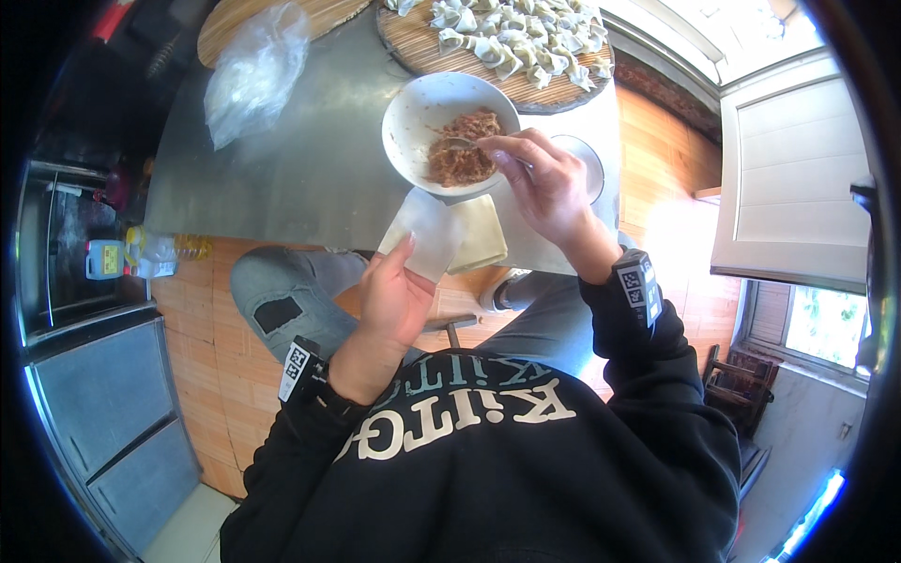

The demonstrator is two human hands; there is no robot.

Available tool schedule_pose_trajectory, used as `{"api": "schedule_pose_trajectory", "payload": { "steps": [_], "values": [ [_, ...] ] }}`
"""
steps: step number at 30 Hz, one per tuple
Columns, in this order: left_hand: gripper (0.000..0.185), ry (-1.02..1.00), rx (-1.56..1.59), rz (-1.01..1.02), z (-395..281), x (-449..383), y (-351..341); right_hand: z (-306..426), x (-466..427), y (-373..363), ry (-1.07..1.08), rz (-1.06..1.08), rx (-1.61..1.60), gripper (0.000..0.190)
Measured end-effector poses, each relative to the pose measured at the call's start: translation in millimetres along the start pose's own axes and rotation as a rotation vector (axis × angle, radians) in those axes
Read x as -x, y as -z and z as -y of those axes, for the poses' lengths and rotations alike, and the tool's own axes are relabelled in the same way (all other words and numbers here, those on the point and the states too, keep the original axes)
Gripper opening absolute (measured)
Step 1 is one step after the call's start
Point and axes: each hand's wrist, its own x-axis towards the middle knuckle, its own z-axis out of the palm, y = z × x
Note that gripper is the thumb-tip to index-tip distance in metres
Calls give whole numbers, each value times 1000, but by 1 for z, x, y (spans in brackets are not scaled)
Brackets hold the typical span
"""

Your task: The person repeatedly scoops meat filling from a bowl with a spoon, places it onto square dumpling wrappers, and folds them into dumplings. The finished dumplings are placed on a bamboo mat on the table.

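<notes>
Held between the thumb and fingers of my left hand [398, 295] is a thin square dough wrapper [424, 236], tilted in front of the bowl. My right hand [542, 176] grips a metal spoon [461, 143], whose tip is in the ground meat filling [461, 169]. That filling lies in the right part of a white bowl [408, 116]. A stack of square wrappers [482, 236] rests at the table's near edge, just right of the held one. Folded wontons [517, 42] cover much of a round woven tray [486, 84] behind the bowl. Beside my right hand is a round dish [588, 162], partly hidden by it.
A clear plastic bag [257, 77] lies on the metal table [317, 176], touching a second woven tray [331, 14] at the back left. Bottles [151, 253] stand left of the table. My knees are at its near edge, and a white door panel [795, 162] is at the right.
</notes>
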Motion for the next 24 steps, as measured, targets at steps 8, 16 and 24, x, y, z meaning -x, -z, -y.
{"api": "schedule_pose_trajectory", "payload": {
  "steps": [8,16,24],
  "values": [
    [36,3,81,71,1,-4,-6,-1,8,-5,52,50,-34,8],
    [36,-2,89,76,2,-4,-5,1,11,-8,-424,-13,-301,18],
    [36,-33,-103,-62,-8,11,-18,-7,7,0,-718,-252,-785,27]
  ]
}}
